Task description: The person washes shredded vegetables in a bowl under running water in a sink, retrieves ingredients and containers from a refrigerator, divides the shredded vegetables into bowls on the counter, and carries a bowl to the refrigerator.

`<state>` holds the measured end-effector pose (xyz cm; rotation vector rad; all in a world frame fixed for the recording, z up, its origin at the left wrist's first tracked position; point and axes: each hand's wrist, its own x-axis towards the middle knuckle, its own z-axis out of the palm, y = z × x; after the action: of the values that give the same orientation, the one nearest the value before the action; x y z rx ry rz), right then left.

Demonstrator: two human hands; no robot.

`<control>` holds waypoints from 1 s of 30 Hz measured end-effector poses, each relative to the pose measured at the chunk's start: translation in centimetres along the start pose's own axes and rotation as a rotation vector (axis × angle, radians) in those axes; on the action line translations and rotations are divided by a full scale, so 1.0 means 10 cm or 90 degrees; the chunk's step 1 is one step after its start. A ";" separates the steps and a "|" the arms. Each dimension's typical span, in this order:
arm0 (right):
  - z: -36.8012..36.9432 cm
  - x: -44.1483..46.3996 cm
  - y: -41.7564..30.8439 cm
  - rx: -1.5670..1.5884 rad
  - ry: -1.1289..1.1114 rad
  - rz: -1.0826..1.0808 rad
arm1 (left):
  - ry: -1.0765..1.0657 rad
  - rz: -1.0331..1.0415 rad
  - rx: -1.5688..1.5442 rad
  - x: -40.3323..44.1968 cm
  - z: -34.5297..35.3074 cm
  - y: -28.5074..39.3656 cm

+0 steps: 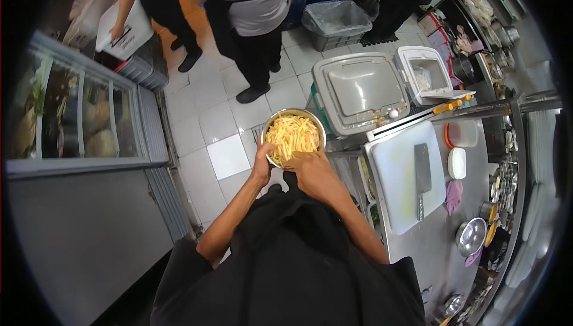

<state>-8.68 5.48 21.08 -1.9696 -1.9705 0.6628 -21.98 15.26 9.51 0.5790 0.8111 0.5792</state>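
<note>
Many yellow strips (293, 132) fill a metal bowl (323, 136) the left hand (261, 163) holds.

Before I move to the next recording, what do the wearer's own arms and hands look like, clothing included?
The wearer has on a black top with wide black sleeves that end near the elbows, leaving the forearms bare. The left hand and right hand are ungloved, and I see no watch or wristband.
</note>
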 end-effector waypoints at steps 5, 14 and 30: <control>-0.44 0.48 0.54 0.195 0.190 -0.051 | -0.019 -0.086 -0.036 0.42 0.33 0.25; -0.53 1.06 1.92 0.366 0.361 0.145 | 0.108 -0.150 0.115 1.18 0.57 0.41; 0.20 2.20 4.29 0.288 -0.232 0.911 | 0.072 -0.147 0.276 3.42 0.70 1.98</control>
<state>26.66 25.60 -4.81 -2.7486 -0.0761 1.6082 -2.28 50.25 9.76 0.8391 1.1058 0.2220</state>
